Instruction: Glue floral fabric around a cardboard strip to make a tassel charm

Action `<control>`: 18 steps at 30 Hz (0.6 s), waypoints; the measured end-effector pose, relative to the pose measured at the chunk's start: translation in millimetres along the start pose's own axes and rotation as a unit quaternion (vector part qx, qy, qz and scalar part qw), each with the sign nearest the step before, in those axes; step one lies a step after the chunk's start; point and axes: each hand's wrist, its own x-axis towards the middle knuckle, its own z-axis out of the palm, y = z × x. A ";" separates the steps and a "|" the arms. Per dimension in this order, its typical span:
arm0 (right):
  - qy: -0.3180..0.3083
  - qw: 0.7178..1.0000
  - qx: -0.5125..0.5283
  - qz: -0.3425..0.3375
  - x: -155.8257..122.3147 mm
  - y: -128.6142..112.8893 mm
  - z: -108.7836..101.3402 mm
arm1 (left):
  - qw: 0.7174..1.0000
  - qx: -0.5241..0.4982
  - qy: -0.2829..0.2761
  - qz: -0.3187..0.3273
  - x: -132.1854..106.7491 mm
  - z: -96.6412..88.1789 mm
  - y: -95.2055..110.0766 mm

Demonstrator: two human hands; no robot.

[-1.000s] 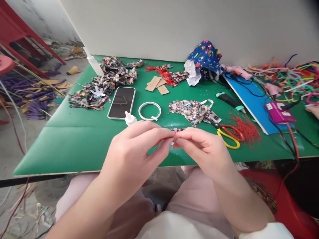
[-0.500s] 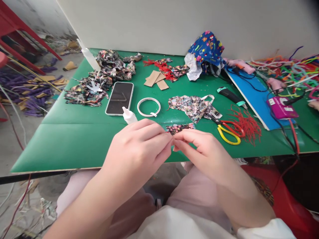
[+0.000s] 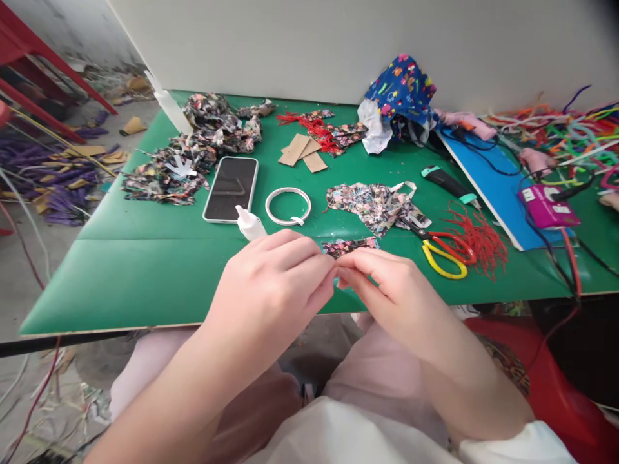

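Both hands meet fingertip to fingertip over the front edge of the green table [image 3: 135, 270]. My left hand [image 3: 273, 290] is closed in a pinch, its back toward me, and my right hand [image 3: 387, 280] pinches from the other side. Whatever lies between the fingertips is hidden or too small to name. Just beyond them is a dark floral fabric strip [image 3: 353, 245]. A white squeeze bottle [image 3: 249, 222] stands partly behind my left hand. Scissors [image 3: 445, 259] with yellow and red handles lie to the right of my right hand.
A phone [image 3: 231, 189], a tape roll [image 3: 267, 209], cardboard pieces [image 3: 302, 153] and floral scraps [image 3: 367, 203] lie behind the hands. Red strings [image 3: 478, 241], a cutter [image 3: 447, 185] and a blue board [image 3: 483, 187] with cables are to the right. Crumpled fabric [image 3: 213, 135] lies at left.
The hands stay pinched together in nearly the same place, with only a slight shift of the fingertips. The view has tilted very slightly; the things on the table have not moved.
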 end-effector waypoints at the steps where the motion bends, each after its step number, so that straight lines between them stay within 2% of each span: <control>1: 0.002 1.000 -0.005 -0.003 -0.2 -0.1 0.3 | 1.000 -0.007 0.002 -0.004 0.1 0.8 0.2; 11: -0.002 1.000 -0.001 0.004 0.3 -1.2 -4.6 | 0.987 -0.142 -0.001 -0.074 2.4 -1.0 -6.9; 18: 0.043 0.996 -0.074 -0.036 -0.1 -2.3 2.3 | 0.994 -0.083 0.016 -0.063 1.9 2.6 -2.8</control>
